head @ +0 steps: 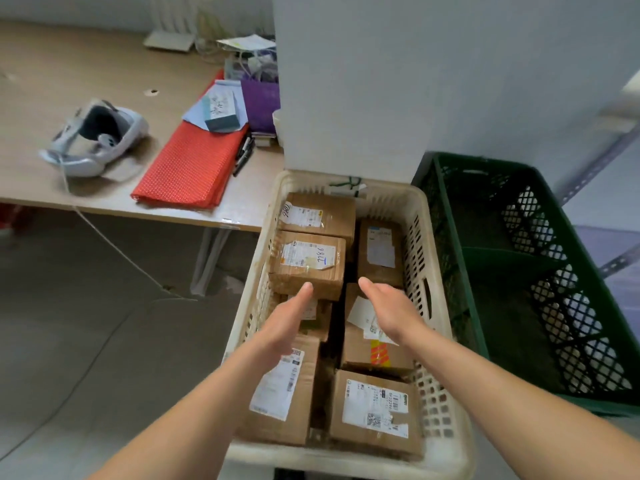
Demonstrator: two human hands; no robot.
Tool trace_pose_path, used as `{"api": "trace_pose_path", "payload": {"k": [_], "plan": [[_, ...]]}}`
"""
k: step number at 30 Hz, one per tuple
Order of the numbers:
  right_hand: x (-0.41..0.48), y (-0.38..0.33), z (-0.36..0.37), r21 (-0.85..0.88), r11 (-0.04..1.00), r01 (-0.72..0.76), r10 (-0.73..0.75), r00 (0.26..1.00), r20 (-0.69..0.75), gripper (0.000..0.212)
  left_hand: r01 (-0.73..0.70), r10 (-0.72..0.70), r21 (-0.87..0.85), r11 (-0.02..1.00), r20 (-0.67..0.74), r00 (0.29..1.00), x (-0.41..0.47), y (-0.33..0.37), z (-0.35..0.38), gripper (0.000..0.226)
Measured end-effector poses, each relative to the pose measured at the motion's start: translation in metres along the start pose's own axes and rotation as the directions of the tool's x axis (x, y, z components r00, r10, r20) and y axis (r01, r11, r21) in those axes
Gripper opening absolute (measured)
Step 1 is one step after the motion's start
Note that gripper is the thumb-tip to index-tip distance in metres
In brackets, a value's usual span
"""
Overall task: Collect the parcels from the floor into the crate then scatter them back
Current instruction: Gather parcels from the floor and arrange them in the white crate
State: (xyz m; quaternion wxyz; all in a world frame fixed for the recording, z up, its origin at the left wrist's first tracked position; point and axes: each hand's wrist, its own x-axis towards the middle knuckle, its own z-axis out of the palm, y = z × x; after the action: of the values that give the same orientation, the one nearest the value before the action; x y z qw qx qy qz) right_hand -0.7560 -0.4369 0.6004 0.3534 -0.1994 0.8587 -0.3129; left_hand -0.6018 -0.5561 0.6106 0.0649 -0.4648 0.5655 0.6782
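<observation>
A cream plastic crate (426,258) stands in front of me, filled with several brown cardboard parcels with white labels. One parcel marked in blue pen (308,263) lies on top near the crate's middle. Both my hands reach into the crate with fingers straight and palms facing each other. My left hand (289,318) hovers just below that parcel's near edge, the thumb tip at its front side. My right hand (391,311) is above another labelled parcel (374,351) to the right. Neither hand holds anything.
An empty green mesh crate (512,271) stands right of the cream one. A wooden table (104,199) at the left carries a grey headset (97,140), a red mesh pouch (190,164), pens and a purple bag (259,105). Grey floor lies left below; a white wall behind.
</observation>
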Motion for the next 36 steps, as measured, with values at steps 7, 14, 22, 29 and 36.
{"api": "trace_pose_path", "payload": {"k": [7,14,22,29,36], "plan": [[-0.013,-0.060,0.000,0.073,0.977,0.202,-0.203,0.979,0.012,0.057,-0.144,0.138,-0.064,0.988,-0.084,0.987,-0.050,0.029,-0.030,0.045],[-0.027,-0.110,0.006,0.094,0.887,0.451,-0.460,0.881,0.111,0.058,-0.175,0.140,-0.076,0.982,-0.336,0.931,-0.100,0.039,-0.050,0.063],[-0.073,-0.141,0.023,0.109,0.736,0.668,-0.664,0.682,0.306,0.059,-0.297,0.187,-0.090,0.951,-0.598,0.780,-0.169,0.011,-0.044,0.074],[-0.134,-0.156,0.067,0.149,0.682,0.716,-0.686,0.556,0.470,0.065,-0.360,0.172,-0.078,0.930,-0.773,0.611,-0.249,-0.048,-0.048,0.066],[-0.216,-0.146,0.133,0.070,0.355,0.932,-0.749,0.239,0.618,0.118,0.028,0.130,0.148,0.989,-0.934,0.334,-0.348,-0.152,-0.048,0.110]]}}
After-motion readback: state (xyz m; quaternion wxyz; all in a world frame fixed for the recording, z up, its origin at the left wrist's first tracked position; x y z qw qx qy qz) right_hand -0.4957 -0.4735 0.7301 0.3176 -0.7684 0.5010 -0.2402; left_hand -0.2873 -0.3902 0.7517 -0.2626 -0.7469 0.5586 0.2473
